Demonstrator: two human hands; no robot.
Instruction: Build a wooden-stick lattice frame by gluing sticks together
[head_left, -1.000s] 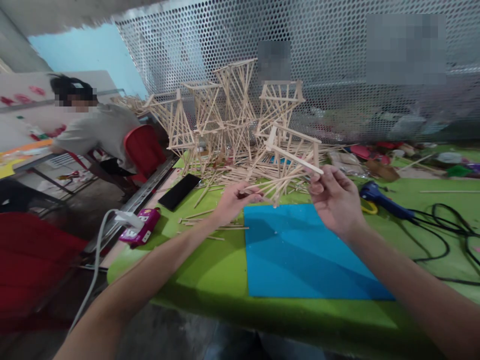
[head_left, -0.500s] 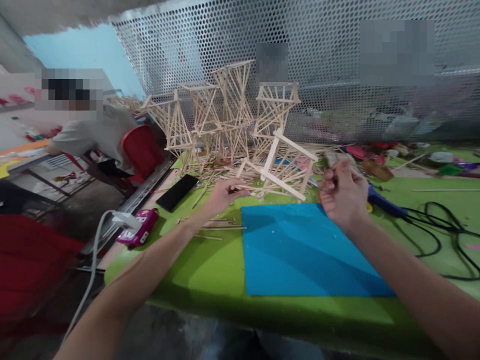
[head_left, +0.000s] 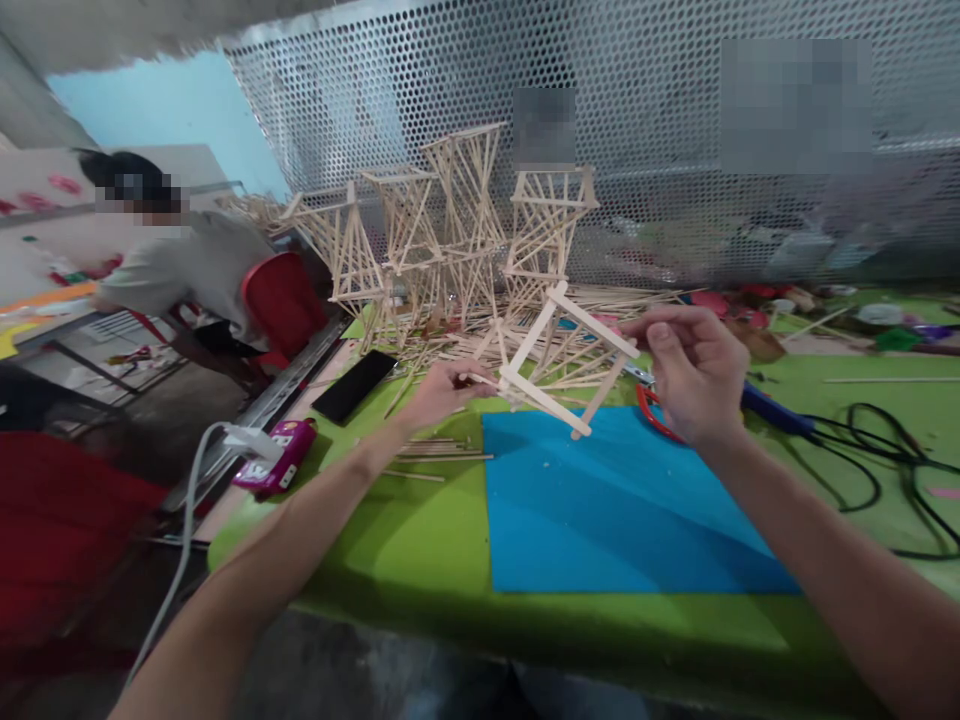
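The left hand point(head_left: 450, 395), just beyond the left far corner of the flat blue rectangular sheet point(head_left: 600, 510), is closed with thumb and fingers pinched on the thin end of a pale wooden stick frame point(head_left: 547, 402), with a square of wide flat sticks at one end and slender rods behind it. The right hand point(head_left: 694, 375) is half-curled over the far right part of the blue sheet, its fingertips at the frame's right corner; how firmly they grip cannot be told. The frame sits tilted between the hands, over the sheet's far edge. Red-handled metal scissors point(head_left: 649, 408) lie at the sheet's far right, partly hidden by the right hand. To the right of the sheet rests a dark blue handheld tool point(head_left: 780, 408) with a black cord. Loose thin wooden rods point(head_left: 442, 449) lie just left of the sheet, with a black rectangular phone point(head_left: 356, 385) beyond them and a purple boxy power strip point(head_left: 281, 450) farther left. Behind the sheet stand tall pale wooden stick towers point(head_left: 480, 190) amid scattered sticks; well to its left, a person in a grey shirt point(head_left: 199, 265) sits on a red chair point(head_left: 289, 300)
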